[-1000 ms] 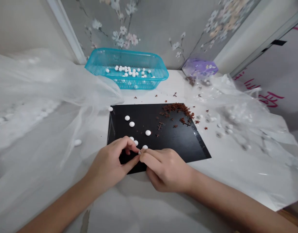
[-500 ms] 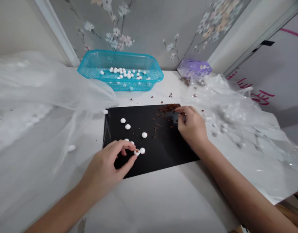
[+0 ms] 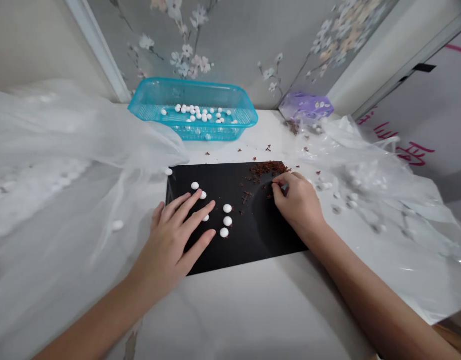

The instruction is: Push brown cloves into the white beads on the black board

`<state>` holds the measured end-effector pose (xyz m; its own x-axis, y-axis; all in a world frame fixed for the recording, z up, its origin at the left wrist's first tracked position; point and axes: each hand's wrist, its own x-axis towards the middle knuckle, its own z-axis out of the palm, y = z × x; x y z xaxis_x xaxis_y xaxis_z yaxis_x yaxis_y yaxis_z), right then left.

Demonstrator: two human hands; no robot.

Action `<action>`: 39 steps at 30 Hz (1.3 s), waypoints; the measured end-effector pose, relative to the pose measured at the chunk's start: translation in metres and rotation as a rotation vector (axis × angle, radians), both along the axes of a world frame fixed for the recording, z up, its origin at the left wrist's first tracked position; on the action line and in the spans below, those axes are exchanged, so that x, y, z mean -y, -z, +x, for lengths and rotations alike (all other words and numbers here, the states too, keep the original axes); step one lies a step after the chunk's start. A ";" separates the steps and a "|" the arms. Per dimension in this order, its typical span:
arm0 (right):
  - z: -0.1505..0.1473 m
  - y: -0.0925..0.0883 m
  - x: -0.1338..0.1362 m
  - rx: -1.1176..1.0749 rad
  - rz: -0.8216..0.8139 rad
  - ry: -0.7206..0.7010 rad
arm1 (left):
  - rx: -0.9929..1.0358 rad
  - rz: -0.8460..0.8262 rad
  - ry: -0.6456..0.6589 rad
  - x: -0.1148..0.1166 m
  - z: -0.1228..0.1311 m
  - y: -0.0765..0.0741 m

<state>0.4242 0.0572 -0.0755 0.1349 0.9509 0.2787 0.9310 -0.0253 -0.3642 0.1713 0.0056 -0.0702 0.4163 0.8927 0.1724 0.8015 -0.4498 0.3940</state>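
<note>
My left hand (image 3: 174, 235) is spread over the left part of a black mat (image 3: 249, 245), its fingers apart and holding nothing. White egg-shaped balls lie under and around its fingertips, one of them (image 3: 195, 186) just beyond the middle fingers. To the right of the thumb, three more white balls (image 3: 227, 221) stand in a short column, with small brown bits at their edges. My right hand (image 3: 296, 197) is closed in a pinch beside a pile of small brown star-shaped pieces (image 3: 270, 168). Whatever its fingertips hold is too small to make out.
Behind the mat stands a blue plastic basket (image 3: 193, 132) with many white balls in it. Clear plastic bags (image 3: 114, 135) of white balls spread at left and right. A purple packet (image 3: 307, 106) rests by the wall at back right. Loose brown bits dot the white table (image 3: 253, 310).
My left hand has let go of a white ball with a brown star on it and opened out leftward. That ball now sits in the column. My right fingers have closed into a pinch.
</note>
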 end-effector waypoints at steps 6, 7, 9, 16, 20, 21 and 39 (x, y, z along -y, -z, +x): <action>-0.006 0.002 0.003 -0.075 0.053 -0.090 | -0.080 -0.144 -0.036 -0.004 0.005 0.003; -0.007 0.002 0.004 -0.086 0.065 -0.097 | -0.070 -0.156 -0.044 -0.004 0.005 0.003; -0.008 0.000 0.005 -0.111 0.086 -0.109 | -0.031 -0.159 -0.073 -0.003 0.005 0.002; -0.010 -0.002 0.007 -0.049 0.015 -0.078 | -0.001 -0.117 -0.036 -0.003 0.005 -0.001; -0.011 0.000 0.006 -0.050 -0.016 -0.105 | -0.070 -0.139 0.000 -0.004 0.009 -0.002; -0.011 -0.001 0.006 -0.050 -0.017 -0.103 | -0.076 -0.135 0.004 -0.004 0.010 -0.002; -0.041 -0.015 0.032 -0.829 -0.078 -0.303 | 0.218 0.056 -0.069 0.004 0.004 -0.002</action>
<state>0.3829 0.0248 -0.0600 0.0038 0.9907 0.1360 0.3391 0.1267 -0.9322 0.1753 0.0018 -0.0682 0.3026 0.9042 0.3014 0.7297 -0.4232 0.5370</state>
